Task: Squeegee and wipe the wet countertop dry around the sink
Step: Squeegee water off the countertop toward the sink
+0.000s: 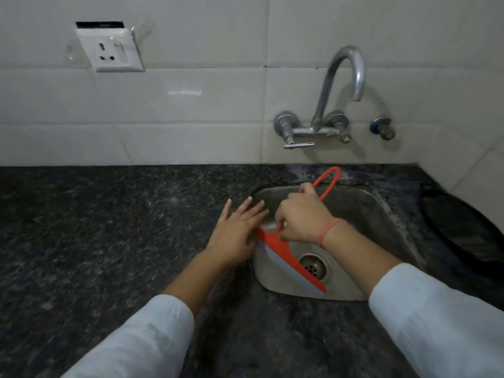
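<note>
An orange squeegee [283,252] with a pale rubber blade hangs over the steel sink [381,214], its looped handle pointing toward the back wall. My right hand [302,219] is closed around the handle just above the blade. My left hand [237,230] lies flat with fingers spread on the dark granite countertop [109,227] at the sink's left rim, its edge touching the blade's left end. The blade runs from the left rim down over the drain [313,266].
A chrome wall tap [341,85] arches above the sink. On the tiled wall at the left is a white socket plate [109,47]. A dark object [458,227] lies on the counter right of the sink, near the corner wall.
</note>
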